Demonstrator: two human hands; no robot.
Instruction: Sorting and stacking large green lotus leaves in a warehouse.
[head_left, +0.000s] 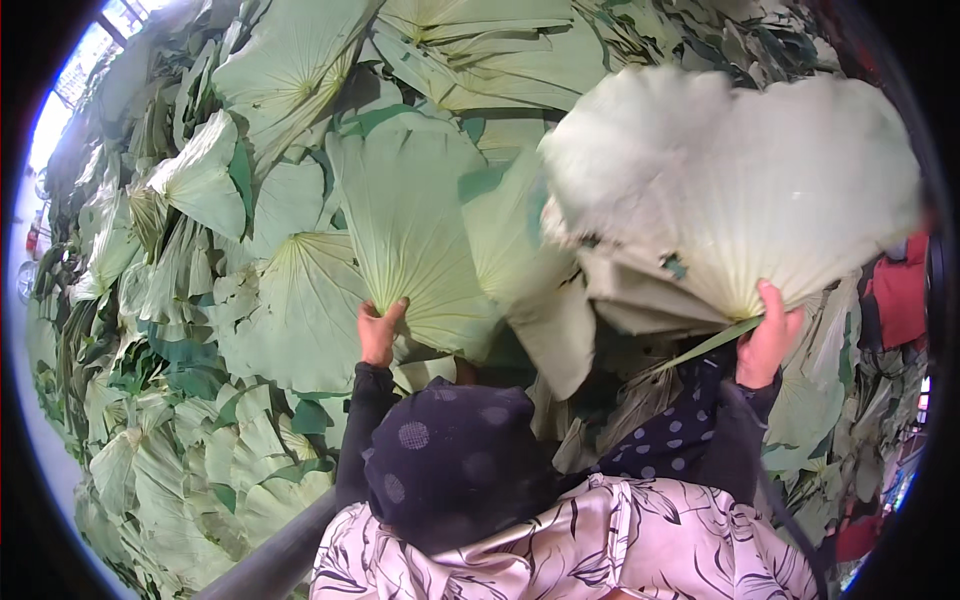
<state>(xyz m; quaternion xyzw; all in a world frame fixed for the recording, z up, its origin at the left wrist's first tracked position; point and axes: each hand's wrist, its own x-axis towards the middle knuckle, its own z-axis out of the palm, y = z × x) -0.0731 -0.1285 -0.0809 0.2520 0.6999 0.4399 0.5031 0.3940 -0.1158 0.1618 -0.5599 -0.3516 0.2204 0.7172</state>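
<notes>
My right hand (pixel 768 337) is closed on a wide, pale dried lotus leaf (pixel 760 190), gripping it near the point where its veins meet. The leaf is lifted and fanned out above the pile, its outer edge slightly blurred. A narrow green strip (pixel 712 343) sticks out to the left beside that hand. On the left, my left hand (pixel 382 332) pinches the base of a greener lotus leaf (pixel 415 215) that spreads upward, thumb on top. Another folded leaf (pixel 555 335) hangs between the two hands, its lower end loose; what supports it is hidden.
Heaped lotus leaves (pixel 290 300) surround me on every side. Dark dotted cloth (pixel 450 460) and a pale patterned garment (pixel 560 540) cover my body below. A grey bar (pixel 275 550) slants at lower left. Red cloth (pixel 898 295) shows at far right.
</notes>
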